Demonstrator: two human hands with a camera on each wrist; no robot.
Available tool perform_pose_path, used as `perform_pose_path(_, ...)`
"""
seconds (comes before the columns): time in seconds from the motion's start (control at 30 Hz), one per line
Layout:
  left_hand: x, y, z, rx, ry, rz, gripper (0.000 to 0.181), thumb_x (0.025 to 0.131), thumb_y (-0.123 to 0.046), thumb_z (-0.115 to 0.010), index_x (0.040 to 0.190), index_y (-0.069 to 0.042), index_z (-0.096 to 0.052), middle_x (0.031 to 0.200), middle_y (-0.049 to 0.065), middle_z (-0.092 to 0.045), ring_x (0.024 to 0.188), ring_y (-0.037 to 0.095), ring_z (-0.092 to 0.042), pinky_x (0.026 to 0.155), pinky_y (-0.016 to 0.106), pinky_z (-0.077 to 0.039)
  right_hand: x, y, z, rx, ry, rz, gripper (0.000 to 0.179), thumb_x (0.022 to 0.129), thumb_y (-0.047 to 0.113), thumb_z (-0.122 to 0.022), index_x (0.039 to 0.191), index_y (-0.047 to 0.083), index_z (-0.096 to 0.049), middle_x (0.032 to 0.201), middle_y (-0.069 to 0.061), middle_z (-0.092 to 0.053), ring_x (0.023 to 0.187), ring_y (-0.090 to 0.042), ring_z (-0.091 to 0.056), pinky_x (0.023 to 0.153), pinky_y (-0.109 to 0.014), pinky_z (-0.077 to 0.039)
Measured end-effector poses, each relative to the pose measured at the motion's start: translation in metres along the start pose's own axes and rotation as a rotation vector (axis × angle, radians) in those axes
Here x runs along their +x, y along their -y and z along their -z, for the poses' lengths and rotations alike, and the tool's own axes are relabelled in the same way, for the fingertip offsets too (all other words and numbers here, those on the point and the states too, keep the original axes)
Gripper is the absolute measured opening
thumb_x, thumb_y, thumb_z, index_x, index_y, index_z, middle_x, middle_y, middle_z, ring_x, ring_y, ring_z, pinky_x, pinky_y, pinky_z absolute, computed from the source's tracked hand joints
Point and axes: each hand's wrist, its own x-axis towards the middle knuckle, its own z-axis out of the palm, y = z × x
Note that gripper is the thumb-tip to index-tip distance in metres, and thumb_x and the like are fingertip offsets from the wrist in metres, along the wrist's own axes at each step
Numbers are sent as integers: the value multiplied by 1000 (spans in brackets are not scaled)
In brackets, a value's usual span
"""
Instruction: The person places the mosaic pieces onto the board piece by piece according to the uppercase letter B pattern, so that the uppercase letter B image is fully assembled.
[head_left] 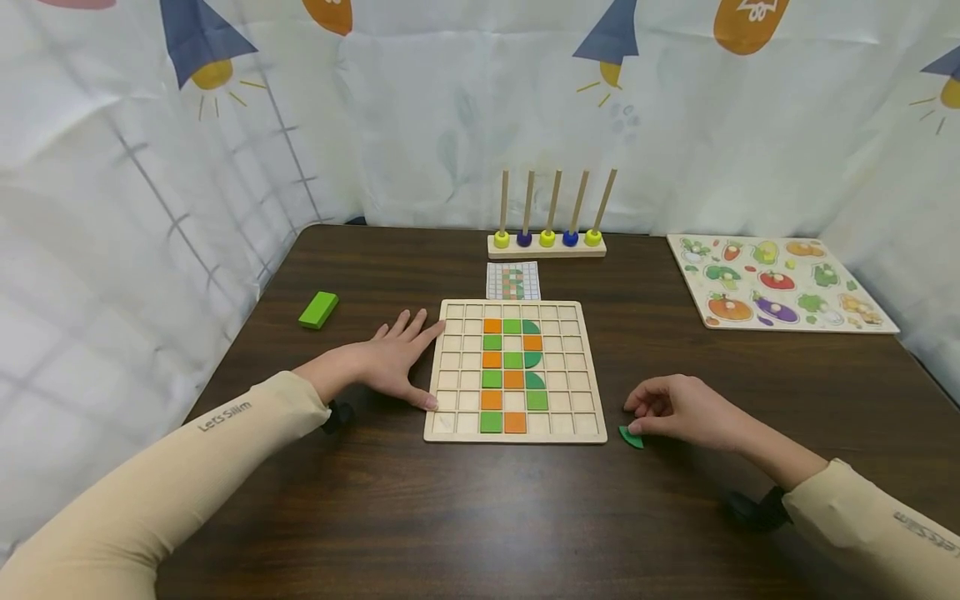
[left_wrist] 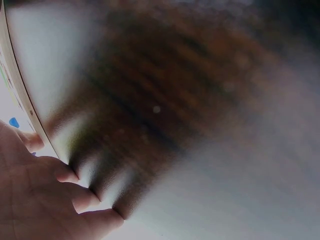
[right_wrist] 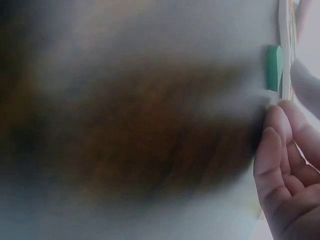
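Observation:
A pale wooden grid board [head_left: 570, 312] holds orange squares, light green squares and dark green quarter-circle pieces. My left hand [head_left: 393, 358] is spread flat at the board's left side, its thumb at the lower left rim and its index fingertip at the upper left rim. Beyond the board's lower right corner, a loose dark green quarter-circle piece [head_left: 632, 437] lies on the table. My right hand [head_left: 686, 408] is low over it, fingers loosely curled, with the thumb tip at the piece's edge. In the right wrist view the green piece [right_wrist: 273, 68] shows apart from the curled fingers [right_wrist: 268, 152].
A small printed pattern card [head_left: 513, 281] lies behind the board. Farther back stands a peg rack [head_left: 551, 250] with yellow and blue beads. A vegetable puzzle board [head_left: 780, 283] lies at the back right, and a light green block [head_left: 318, 309] at the left.

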Motion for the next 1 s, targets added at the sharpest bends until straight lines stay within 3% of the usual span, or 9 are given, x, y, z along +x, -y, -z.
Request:
perform_pose_path(0.27,-1,0,0,0,0,-4,125,82,-64,-76,166,-12,0,170,25,12,156,50,11,120,73,-4,-4,-2,-6,-63,0,108,29,80,34,-88,98,16,-72,90,8,-63,76,0,-54,66,-22,-51)
perform_pose_path(0.53,-3,-1,2,-3,-1,-3,124,82,-62,-77,166,-12,-1,170,25,12,156,50,11,120,73,-5,-3,1,-8,-84,-22,84,23,83,24,-86,98,16,-70,89,8,-63,75,1,-55,64,-22,-50)
perform_pose_path(0.8,-2,-2,2,5,1,-4,124,83,-62,-77,166,-11,-1,170,26,12,156,50,11,120,73,-5,-1,4,-7,5,-76,23,16,89,18,-81,96,14,-67,88,6,-67,76,-2,-58,67,-23,-50)
perform_pose_path(1.0,-2,-3,2,7,2,-3,124,83,-62,-77,166,-11,-1,170,26,11,156,50,11,120,73,-5,8,12,-4,155,-116,-14,13,92,15,-77,96,8,-67,89,-3,-69,76,-11,-65,68,-25,-54)
